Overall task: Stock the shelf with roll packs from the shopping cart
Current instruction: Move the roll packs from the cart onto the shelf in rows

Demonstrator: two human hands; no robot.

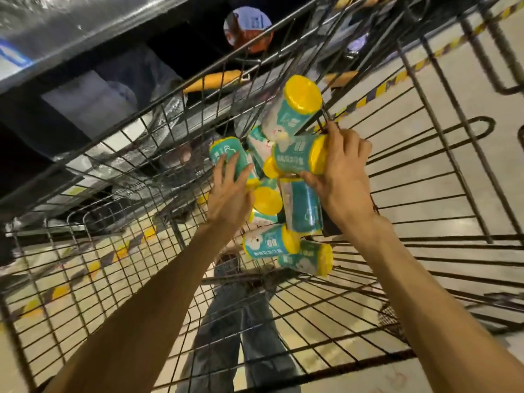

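The labels on the roll packs (283,191) carry white characters and a small cartoon animal, but I cannot read the writing. Each pack is a short cylinder wrapped in shiny teal and white film, with yellow ends. I count about 8 of them, lying in a loose heap at the bottom of the wire shopping cart (107,251), some flat and some tilted. My left hand (231,191) rests on 1 pack at the left of the heap (225,154), fingers fairly straight and spread along its side. My right hand (340,168) holds a horizontal pack (297,158), thumb under and fingers curled over its yellow end. The cart is a dark metal grid. Beyond it stands a dark shelf (71,38) with blurred goods.
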